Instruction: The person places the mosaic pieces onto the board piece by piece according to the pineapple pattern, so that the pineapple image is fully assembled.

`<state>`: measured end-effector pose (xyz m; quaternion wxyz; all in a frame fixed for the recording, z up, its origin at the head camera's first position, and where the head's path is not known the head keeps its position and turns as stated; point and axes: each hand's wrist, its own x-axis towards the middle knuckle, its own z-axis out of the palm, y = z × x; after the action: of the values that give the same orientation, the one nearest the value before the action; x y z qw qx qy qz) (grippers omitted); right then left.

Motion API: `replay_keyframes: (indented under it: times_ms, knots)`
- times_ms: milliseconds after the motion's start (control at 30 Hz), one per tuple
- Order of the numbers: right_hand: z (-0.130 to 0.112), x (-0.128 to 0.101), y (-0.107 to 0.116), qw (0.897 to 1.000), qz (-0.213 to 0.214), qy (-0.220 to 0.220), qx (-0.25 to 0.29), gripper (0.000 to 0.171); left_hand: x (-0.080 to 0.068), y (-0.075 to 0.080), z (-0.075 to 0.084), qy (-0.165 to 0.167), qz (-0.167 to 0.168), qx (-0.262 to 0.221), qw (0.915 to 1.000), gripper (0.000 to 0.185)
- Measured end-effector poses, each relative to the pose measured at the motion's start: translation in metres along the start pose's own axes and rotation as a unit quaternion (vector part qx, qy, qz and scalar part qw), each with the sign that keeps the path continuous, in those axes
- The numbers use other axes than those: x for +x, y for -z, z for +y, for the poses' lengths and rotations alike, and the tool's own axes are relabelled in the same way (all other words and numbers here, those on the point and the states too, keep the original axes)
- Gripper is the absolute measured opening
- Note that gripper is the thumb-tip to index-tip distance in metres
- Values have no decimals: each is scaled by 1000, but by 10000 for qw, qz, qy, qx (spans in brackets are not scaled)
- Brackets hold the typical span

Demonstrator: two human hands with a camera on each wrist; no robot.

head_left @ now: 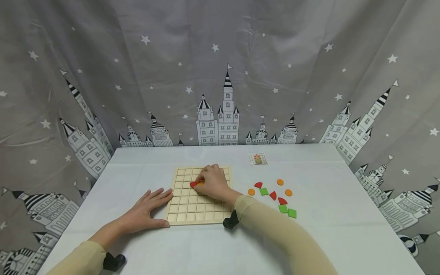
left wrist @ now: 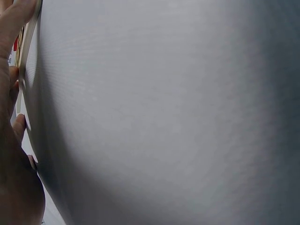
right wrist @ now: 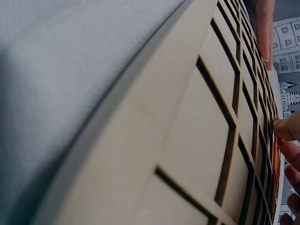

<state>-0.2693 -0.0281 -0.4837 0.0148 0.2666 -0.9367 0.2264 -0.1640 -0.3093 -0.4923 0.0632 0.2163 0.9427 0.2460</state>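
Observation:
A wooden grid board (head_left: 185, 209) lies flat on the white table. Over its upper middle, my right hand (head_left: 214, 182) pinches a red wedge-shaped piece (head_left: 193, 184) between thumb and finger, low against the squares. An orange piece (head_left: 201, 183) shows partly beneath those fingers; the hand hides the rest of it. In the right wrist view, the red piece (right wrist: 280, 140) is at the fingertips, close to the grid. My left hand (head_left: 146, 212) is spread out, its fingertips and thumb touching the board's left edge.
Right of the board lie loose pieces: orange discs (head_left: 280, 182), red wedges (head_left: 282, 201) and green squares (head_left: 283, 209). A small picture card (head_left: 258, 159) with a flower pattern sits behind them. A grey curtain (head_left: 275, 76) printed with castles hangs behind the table (head_left: 330, 229).

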Motion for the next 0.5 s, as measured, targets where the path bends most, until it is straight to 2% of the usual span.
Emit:
replay_keyframes:
  times_ms: [500]
  knots:
    - [-2, -2, -5, 9994, 194, -274, -47, 16, 0, -1, 0, 36, 17, -8, 10000, 103]
